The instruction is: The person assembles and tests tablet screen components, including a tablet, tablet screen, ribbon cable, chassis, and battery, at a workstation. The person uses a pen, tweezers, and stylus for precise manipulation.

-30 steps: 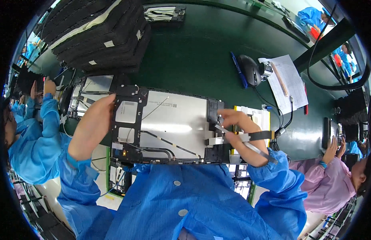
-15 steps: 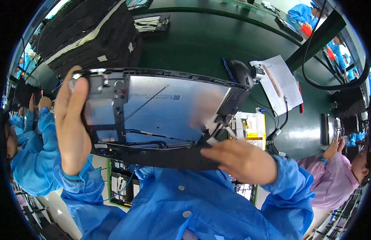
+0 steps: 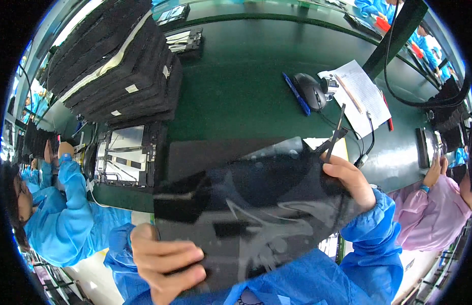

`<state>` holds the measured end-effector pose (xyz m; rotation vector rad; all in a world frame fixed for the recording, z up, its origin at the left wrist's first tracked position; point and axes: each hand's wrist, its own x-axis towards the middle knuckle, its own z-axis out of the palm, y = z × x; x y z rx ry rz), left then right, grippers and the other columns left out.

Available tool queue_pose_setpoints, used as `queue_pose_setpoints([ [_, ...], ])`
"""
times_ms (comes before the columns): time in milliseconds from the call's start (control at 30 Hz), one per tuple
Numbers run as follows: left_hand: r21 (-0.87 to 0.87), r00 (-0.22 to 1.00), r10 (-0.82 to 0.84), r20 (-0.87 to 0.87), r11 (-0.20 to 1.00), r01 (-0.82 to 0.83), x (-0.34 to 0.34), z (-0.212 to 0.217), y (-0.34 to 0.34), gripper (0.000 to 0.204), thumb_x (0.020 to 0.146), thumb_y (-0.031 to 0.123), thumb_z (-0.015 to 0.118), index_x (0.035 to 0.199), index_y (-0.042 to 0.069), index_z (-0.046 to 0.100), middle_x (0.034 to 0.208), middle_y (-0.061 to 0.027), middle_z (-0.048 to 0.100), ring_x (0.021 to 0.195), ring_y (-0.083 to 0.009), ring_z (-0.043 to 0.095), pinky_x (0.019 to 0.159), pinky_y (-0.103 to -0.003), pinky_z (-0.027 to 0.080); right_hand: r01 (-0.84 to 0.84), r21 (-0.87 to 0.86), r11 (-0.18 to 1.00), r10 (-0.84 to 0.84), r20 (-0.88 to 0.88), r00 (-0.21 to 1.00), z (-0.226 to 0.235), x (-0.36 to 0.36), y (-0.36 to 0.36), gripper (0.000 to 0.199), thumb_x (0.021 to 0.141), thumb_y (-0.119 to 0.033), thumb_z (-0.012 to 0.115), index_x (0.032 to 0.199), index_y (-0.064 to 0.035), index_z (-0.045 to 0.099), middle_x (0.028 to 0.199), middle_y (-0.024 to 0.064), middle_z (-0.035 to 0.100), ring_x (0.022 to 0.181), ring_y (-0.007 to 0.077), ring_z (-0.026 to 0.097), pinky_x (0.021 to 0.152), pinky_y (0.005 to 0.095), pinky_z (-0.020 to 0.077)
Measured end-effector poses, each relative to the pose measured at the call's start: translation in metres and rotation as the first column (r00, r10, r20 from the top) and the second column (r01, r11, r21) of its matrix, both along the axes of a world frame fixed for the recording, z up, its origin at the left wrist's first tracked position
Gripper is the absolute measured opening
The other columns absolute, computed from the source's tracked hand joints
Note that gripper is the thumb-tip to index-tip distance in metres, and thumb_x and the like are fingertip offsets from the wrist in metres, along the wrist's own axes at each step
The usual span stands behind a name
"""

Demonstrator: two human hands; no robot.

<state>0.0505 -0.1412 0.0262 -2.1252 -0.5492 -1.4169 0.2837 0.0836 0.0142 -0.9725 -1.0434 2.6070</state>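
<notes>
A person in a blue smock holds a large, flat dark panel (image 3: 256, 213) up off the green worktable (image 3: 236, 91), its glossy black face turned toward them and catching reflections. It looks like a thin glass-fronted screen — stiff, fairly light for its size, smooth enough to slip, and likely to crack or smudge if pressed on the face. The edges and corners seem the safest places to grip, and that is where both hands are.

The left hand (image 3: 164, 262) is wrapped around the panel's lower left corner, fingers curled over the front, closed firmly on it. The right hand (image 3: 350, 180) pinches the panel's upper right edge, fingers partly closed; a pair of slim black tweezers (image 3: 336, 133) juts up from that same hand.

Behind the panel, on the table, lie a computer mouse (image 3: 309, 90) and a sheet of paper (image 3: 359, 95) to the upper right. A stack of black foam trays (image 3: 114, 66) sits to the panel's upper left, with an open metal chassis (image 3: 124, 155) just left of it. Co-workers in blue and pink sit at either side.
</notes>
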Motion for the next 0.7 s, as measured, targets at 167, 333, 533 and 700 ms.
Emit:
queue_pose_setpoints([
  [167, -0.387, 0.806, 0.337, -0.487, 0.744, -0.545, -0.069, -0.04, -0.053, 0.014, 0.078, 0.003, 0.053, 0.09, 0.002, 0.045, 0.099, -0.0169, 0.059, 0.082, -0.0343, 0.064, 0.065, -0.039, 0.06, 0.083, 0.413, 0.907, -0.111, 0.044, 0.993, -0.029, -0.011, -0.007, 0.028, 0.089, -0.013, 0.056, 0.112, 0.0013, 0.051, 0.085, 0.0051, 0.057, 0.082, 0.0111, 0.057, 0.07, 0.0263, 0.0443],
  [333, -0.466, 0.816, 0.349, -0.462, 0.687, -0.557, -0.079, -0.071, -0.066, 0.03, 0.075, 0.002, 0.058, 0.101, 0.001, 0.043, 0.11, -0.0196, 0.055, 0.086, -0.0344, 0.064, 0.07, -0.038, 0.059, -0.249, 0.801, 0.545, -0.035, 0.319, 0.947, -0.028, -0.011, -0.017, 0.017, 0.085, -0.007, 0.059, 0.098, 0.0035, 0.055, 0.107, 0.0127, 0.059, 0.058, 0.0122, 0.058, 0.052, 0.0251, 0.0435],
  [533, -0.727, 0.881, 0.474, 0.013, 0.609, -0.317, -0.04, -0.069, -0.052, 0.063, 0.069, 0.028, 0.069, 0.122, 0.006, 0.044, 0.119, -0.0225, 0.053, 0.096, -0.0379, 0.061, 0.078, -0.045, 0.053, -0.174, 0.886, 0.43, -0.211, 0.286, 0.935, -0.027, -0.002, -0.029, 0.034, 0.079, 0.002, 0.06, 0.113, 0.0003, 0.055, 0.088, 0.0086, 0.067, 0.061, 0.0091, 0.061, 0.053, 0.0213, 0.0468],
  [700, -0.846, 0.741, 0.575, -0.346, 0.15, -0.511, 0.046, -0.003, 0.067, 0.055, 0.074, 0.025, 0.067, 0.125, 0.011, 0.051, 0.13, -0.0194, 0.043, 0.116, -0.0361, 0.045, 0.101, -0.05, 0.032, 0.114, 0.81, 0.575, -0.363, 0.127, 0.923, -0.029, 0.004, -0.025, 0.031, 0.087, -0.003, 0.05, 0.118, 0.002, 0.052, 0.077, 0.0068, 0.065, 0.067, 0.0094, 0.06, 0.06, 0.0227, 0.0481],
])
